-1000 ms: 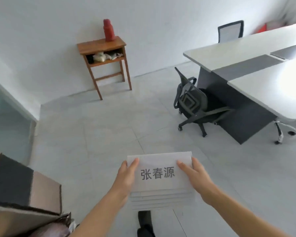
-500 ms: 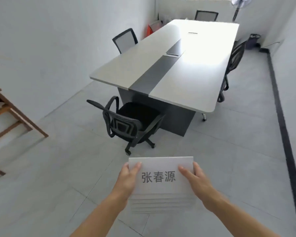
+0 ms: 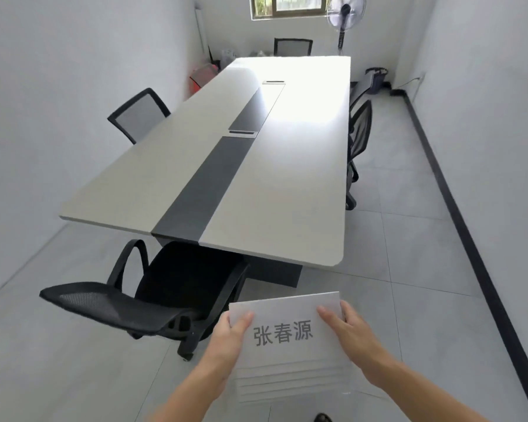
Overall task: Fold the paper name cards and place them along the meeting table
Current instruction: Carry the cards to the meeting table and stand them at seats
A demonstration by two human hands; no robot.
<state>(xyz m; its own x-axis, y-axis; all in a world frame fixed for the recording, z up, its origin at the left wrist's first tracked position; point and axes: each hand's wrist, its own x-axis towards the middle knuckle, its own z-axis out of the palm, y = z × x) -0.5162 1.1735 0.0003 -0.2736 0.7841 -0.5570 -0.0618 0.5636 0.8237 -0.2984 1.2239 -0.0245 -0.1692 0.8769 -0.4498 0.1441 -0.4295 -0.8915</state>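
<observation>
I hold a stack of white paper name cards low in the view, the top card printed with three grey characters. My left hand grips the stack's left edge, thumb on top. My right hand grips the right edge the same way. The cards are flat, with several lower sheets fanned out below the top one. Ahead stretches the long white meeting table with a dark grey centre strip. Its near edge lies just beyond the cards.
A black mesh office chair stands at the table's near end, left of my hands. More chairs sit on the left side, the right side and the far end. A standing fan is at the back.
My view has swung right from the wooden side table to face the meeting table lengthwise, and I am closer to it. The stack stays held in both hands.
</observation>
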